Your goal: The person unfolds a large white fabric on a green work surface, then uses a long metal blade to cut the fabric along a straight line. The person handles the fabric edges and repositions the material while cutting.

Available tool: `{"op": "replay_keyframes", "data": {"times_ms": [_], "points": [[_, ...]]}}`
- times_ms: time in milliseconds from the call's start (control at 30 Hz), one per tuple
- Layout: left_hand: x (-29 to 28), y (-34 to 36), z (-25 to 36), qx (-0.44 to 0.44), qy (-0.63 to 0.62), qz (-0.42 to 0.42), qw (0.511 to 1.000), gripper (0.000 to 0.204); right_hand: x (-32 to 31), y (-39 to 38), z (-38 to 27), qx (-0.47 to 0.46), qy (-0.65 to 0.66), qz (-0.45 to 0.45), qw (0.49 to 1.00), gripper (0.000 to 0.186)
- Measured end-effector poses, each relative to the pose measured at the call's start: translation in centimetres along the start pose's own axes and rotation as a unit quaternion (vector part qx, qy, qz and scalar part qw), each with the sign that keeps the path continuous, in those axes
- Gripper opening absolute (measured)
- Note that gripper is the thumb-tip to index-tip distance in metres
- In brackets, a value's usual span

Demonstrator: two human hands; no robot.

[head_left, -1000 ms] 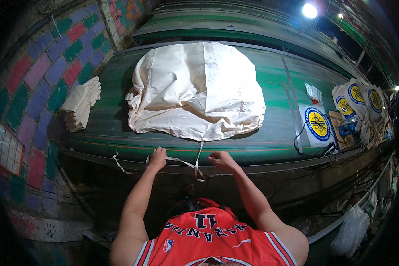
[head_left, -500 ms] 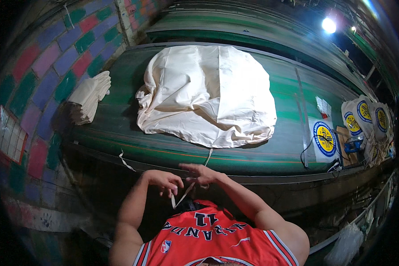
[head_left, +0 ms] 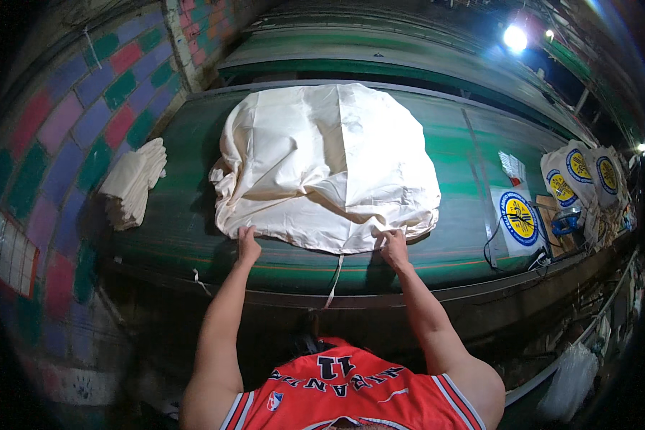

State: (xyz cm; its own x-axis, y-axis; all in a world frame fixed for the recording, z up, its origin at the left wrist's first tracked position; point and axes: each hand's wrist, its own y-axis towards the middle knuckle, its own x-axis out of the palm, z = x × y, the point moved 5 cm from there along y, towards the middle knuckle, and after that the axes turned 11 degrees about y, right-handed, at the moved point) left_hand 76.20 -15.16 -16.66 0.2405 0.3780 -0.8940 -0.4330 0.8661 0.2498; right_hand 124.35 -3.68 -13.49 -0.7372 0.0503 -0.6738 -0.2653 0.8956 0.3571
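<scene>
A large cream cloth, wrinkled and rounded in outline, lies spread on the green table. My left hand is closed on its near edge, towards the left corner. At the right part of the same edge, my right hand pinches the fabric, fingers partly hidden by the hand itself. Between them a thin cream cord hangs from the cloth over the table's front edge. Both arms are stretched forward.
A folded cream cloth stack sits at the left, by the painted brick wall. On the right lie a white sheet with a round blue-yellow emblem, a blue tool and emblem-printed cloths. A short cord dangles at the front edge.
Both hands have left the cord near my chest and reached forward, taking hold of the cloth's near edge. The cord now hangs loose. The view has shifted slightly.
</scene>
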Motion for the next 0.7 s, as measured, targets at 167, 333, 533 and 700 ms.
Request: {"op": "replay_keyframes", "data": {"times_ms": [167,333,533,700], "points": [[1.7,3.7,-1.4,0.074,0.031,0.002,0.997,0.037,0.9,0.4,2.0,0.034,-0.06,-0.049,0.996,0.007],[-0.9,3.8,-1.4,0.154,0.104,-0.086,0.979,0.023,0.2,-0.6,-0.4,-0.048,-0.13,-0.093,0.986,0.02],[-2.7,-1.8,-8.0,-0.025,0.326,-0.582,0.745,0.034,-0.2,-5.6,-2.8,0.085,-0.055,-0.397,0.912,0.03],[-3.6,0.8,-8.1,-0.028,0.185,-0.539,0.822,0.028,-1.2,-2.7,-1.8,0.141,0.025,-0.31,0.94,0.021]]}}
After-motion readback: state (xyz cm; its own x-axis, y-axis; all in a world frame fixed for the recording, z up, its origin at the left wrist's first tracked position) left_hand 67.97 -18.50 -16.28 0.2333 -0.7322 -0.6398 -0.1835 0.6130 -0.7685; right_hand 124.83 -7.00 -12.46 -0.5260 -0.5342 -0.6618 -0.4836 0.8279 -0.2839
